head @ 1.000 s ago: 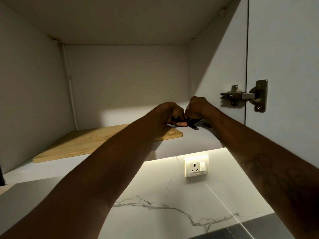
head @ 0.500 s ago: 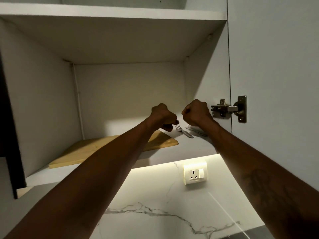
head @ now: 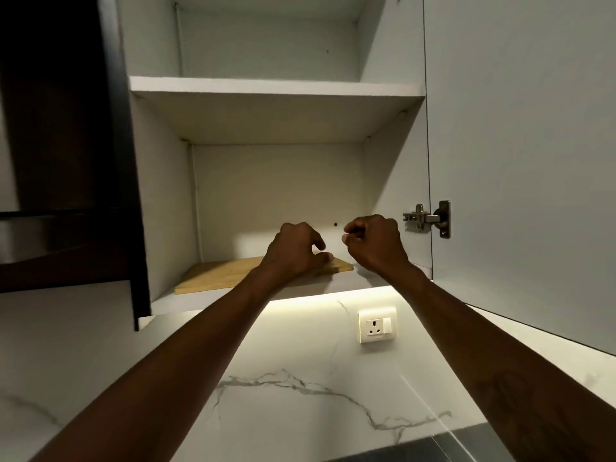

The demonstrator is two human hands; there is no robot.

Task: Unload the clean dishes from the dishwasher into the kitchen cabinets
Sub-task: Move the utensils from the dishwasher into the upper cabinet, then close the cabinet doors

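Observation:
The wall cabinet stands open, and both of my hands hover in front of its lower shelf (head: pixel 186 301). A wooden cutting board (head: pixel 216 276) lies flat on that shelf toward the left. My left hand (head: pixel 293 251) is over the board's right end, its fingers loosely curled with nothing in them. Just to its right, near the cabinet's right wall, my right hand (head: pixel 376 243) is curled into a fist and no object shows in it. The forks on the shelf are hidden at this angle.
The upper shelf (head: pixel 266 88) shows nothing on it. The open cabinet door (head: pixel 516 161) hangs at the right on a metal hinge (head: pixel 428 219). A dark cabinet (head: pixel 66 128) borders the left. Below are a lit marble wall and a socket (head: pixel 377 325).
Both hands let go of the cutlery and pulled back from the shelf. The view drew back and down, so the upper shelf shows and the forks have dropped out of sight.

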